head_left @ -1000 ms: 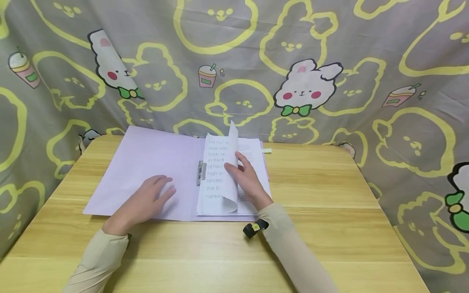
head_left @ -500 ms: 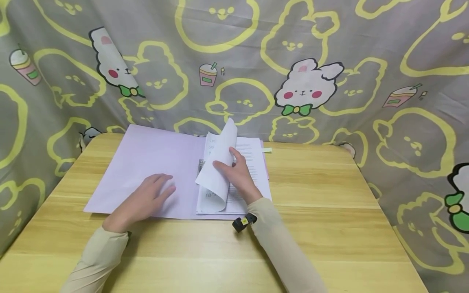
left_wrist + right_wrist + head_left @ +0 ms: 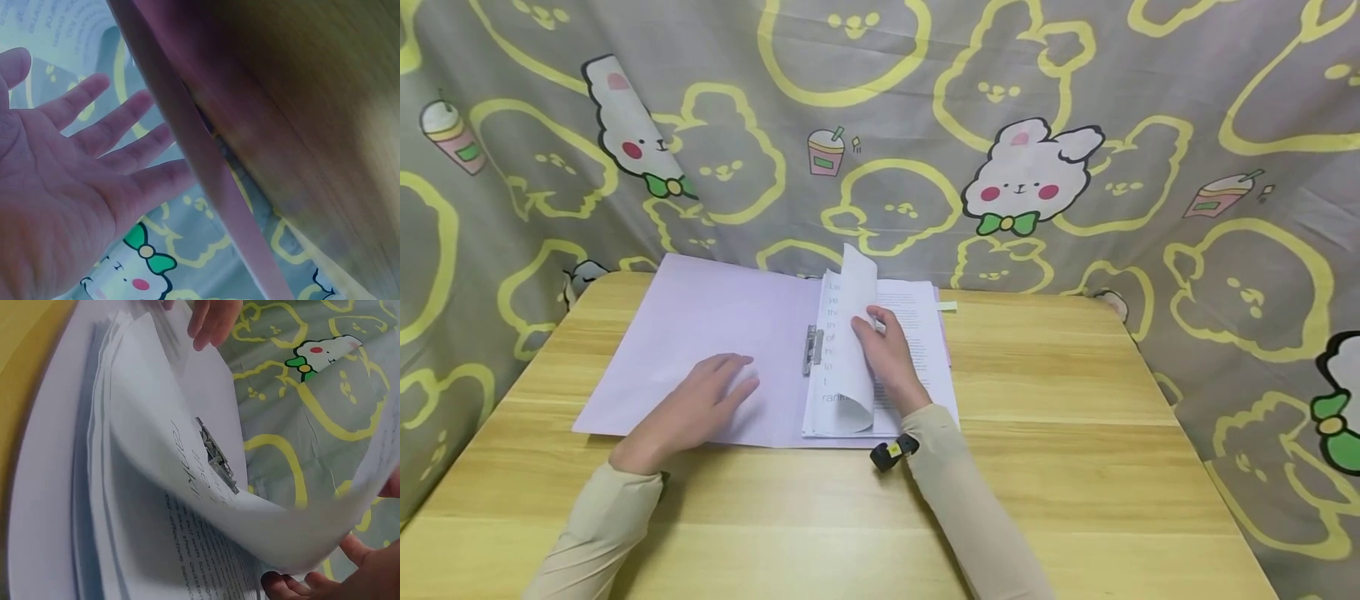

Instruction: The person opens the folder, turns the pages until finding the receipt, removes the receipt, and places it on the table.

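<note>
One printed sheet [image 3: 857, 371] bows off its stack [image 3: 919, 307], pinched by my right hand [image 3: 891, 354], while the metal clip [image 3: 812, 350] presumably anchors the inner edge; my left hand [image 3: 703, 400], fingers spread, is over the open lilac folder [image 3: 692, 308], perhaps steadying it on the surface [image 3: 1060, 467].

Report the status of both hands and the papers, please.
Right hand holding curled sheet. Left hand, holding nothing, over open purple folder. Metal clip in view; nothing seen blocking sheet.
</note>
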`<state>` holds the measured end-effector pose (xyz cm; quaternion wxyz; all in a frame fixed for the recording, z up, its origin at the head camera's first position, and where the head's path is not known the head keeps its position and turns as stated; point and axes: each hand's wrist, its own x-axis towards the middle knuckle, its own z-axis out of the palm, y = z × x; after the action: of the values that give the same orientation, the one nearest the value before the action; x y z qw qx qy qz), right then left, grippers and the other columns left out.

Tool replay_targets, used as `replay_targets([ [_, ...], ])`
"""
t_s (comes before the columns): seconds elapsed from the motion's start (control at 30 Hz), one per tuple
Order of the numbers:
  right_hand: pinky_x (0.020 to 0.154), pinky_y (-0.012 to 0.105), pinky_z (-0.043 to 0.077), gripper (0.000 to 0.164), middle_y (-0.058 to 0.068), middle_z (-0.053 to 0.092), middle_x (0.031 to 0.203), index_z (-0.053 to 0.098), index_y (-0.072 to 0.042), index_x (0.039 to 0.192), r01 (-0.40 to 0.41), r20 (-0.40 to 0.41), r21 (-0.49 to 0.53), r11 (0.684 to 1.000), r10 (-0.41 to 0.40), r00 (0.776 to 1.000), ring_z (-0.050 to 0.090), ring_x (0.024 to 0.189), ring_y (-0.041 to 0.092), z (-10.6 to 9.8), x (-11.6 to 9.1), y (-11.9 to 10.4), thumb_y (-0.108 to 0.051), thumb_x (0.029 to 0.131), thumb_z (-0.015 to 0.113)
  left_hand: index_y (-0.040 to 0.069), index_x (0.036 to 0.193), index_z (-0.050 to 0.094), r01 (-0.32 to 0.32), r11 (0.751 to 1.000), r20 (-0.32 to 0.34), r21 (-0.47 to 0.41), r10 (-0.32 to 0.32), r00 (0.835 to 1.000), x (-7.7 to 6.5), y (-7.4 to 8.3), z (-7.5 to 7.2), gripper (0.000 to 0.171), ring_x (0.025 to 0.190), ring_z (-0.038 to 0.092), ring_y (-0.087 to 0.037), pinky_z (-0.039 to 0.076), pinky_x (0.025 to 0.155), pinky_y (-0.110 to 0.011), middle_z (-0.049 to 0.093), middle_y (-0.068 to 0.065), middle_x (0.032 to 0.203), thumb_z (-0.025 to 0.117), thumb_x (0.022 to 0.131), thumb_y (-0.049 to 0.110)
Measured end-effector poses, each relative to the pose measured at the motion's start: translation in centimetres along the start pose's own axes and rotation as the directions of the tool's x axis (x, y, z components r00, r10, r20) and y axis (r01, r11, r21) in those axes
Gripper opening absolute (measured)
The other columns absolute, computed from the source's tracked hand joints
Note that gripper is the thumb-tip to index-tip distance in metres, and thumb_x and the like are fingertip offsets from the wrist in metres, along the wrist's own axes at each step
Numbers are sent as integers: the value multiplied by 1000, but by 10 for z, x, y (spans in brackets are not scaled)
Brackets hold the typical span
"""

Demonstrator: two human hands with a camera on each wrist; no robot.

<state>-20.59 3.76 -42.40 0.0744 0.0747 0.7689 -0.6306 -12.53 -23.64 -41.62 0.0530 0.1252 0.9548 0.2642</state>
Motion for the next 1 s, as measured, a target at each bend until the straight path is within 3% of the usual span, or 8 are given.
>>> replay_targets([
  [0.17, 104, 48, 51, 58, 10, 41, 158, 45, -20, 152, 27, 9, -25, 999, -26, 1000, 53, 136, 32, 4, 0, 1, -39, 99, 61, 0, 152, 42, 17, 1000, 11, -9, -17, 1000, 0, 1, -1, 62, 145, 35, -48, 27, 117, -65, 42, -26, 154, 39, 110, 45],
  [0.5, 110, 52, 45, 67, 9, 35, 161, 41, -21, 156, 43, 54, -92, 995, -38, 998, 44, 143, 34, 7, -7, 3, -41, 97, 65, 1, 157, 32, 70, 997, 6, -20, -70, 998, 1, -1, -3, 70, 147, 34, -48, 28, 117, -64, 35, -24, 161, 27, 110, 52],
  [0.73, 115, 54, 39, 71, 9, 31, 165, 37, -23, 158, 53, 82, -156, 986, -41, 996, 37, 149, 35, 10, -11, 4, -47, 97, 64, 1, 157, 33, 52, 999, -8, -12, -52, 999, 0, -2, -3, 71, 146, 34, -48, 29, 116, -64, 35, -24, 160, 26, 110, 53],
  [1.0, 117, 52, 36, 73, 9, 31, 164, 38, -22, 158, 80, 105, -178, 981, -62, 993, 38, 148, 35, 16, -16, 4, -49, 96, 65, -1, 155, 35, 22, 1000, -41, -7, -22, 999, 1, -3, -3, 67, 147, 30, -47, 25, 118, -64, 35, -25, 159, 29, 110, 49],
])
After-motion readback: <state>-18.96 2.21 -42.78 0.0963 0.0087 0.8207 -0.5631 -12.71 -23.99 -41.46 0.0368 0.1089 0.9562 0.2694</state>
